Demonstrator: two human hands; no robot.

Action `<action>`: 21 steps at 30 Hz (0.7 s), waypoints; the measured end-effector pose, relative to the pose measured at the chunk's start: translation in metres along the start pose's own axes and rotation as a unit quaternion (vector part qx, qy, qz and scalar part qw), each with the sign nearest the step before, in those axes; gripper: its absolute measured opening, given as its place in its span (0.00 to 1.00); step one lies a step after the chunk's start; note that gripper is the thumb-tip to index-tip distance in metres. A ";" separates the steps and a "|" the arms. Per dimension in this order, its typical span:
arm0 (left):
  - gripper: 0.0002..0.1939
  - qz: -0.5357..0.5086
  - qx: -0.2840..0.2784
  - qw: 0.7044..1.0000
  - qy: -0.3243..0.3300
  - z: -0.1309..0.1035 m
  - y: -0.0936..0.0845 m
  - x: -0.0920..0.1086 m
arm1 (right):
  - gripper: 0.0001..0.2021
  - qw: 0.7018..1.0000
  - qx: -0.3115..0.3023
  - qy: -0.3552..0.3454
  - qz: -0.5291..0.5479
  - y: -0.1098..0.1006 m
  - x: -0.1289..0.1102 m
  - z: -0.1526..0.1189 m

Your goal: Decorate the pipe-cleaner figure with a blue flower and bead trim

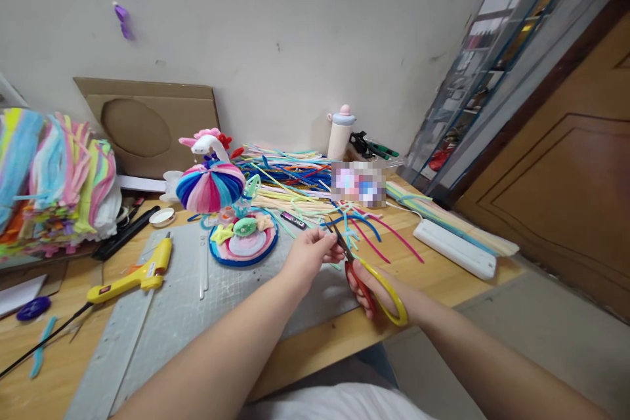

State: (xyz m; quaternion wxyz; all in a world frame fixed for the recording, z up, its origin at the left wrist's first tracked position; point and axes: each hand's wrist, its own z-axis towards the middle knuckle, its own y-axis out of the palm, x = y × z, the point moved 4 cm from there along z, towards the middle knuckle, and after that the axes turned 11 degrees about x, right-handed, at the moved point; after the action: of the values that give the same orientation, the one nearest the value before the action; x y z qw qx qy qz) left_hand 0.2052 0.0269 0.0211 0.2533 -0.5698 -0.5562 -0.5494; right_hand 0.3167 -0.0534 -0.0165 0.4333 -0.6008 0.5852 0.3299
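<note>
My right hand point(380, 283) grips a pair of scissors point(399, 305) with red and yellow handles. Their blades point up and left, slightly parted, at the fingertips of my left hand point(309, 252). That hand is closed in a pinch; whatever small piece it holds is too hidden to name. Just beyond both hands lie light-blue pipe cleaner pieces point(350, 226). To the left, on the grey cutting mat point(182, 321), stands a pipe-cleaner model with a round base point(241, 261), a striped pink, white and blue dome point(210, 187) and a white unicorn-like head on top.
A yellow hot glue gun point(130, 275) lies on the left of the mat, its cord running off left. Bundled pipe cleaners point(59, 177) stand far left; loose ones point(290, 174) spread behind. A bottle point(340, 134) stands at the wall, a white power strip point(455, 249) lies right.
</note>
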 end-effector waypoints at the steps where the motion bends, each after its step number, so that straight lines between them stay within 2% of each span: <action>1: 0.17 0.000 -0.003 1.000 -0.001 0.000 0.001 0.001 | 0.33 1.000 -0.003 -0.003 0.003 -0.001 -0.001 0.000; 11: 0.14 0.008 -0.018 1.000 -0.010 0.000 0.003 0.001 | 0.33 0.999 -0.019 0.012 0.026 -0.002 -0.008 -0.007; 17: 0.11 0.019 -0.014 0.999 -0.044 0.006 0.004 0.000 | 0.31 1.000 0.009 -0.002 -0.007 -0.007 -0.010 -0.002; 21: 0.10 0.017 -0.009 0.998 -0.057 0.012 0.003 -0.008 | 0.27 0.999 0.019 -0.004 -0.036 -0.007 -0.010 -0.001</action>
State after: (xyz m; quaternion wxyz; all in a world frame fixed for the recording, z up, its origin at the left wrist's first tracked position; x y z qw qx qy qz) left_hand 0.2138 0.0342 0.0118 0.2255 -0.6121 -0.5549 -0.5163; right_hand 0.3228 -0.0507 -0.0064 0.4590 -0.6118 0.5674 0.3050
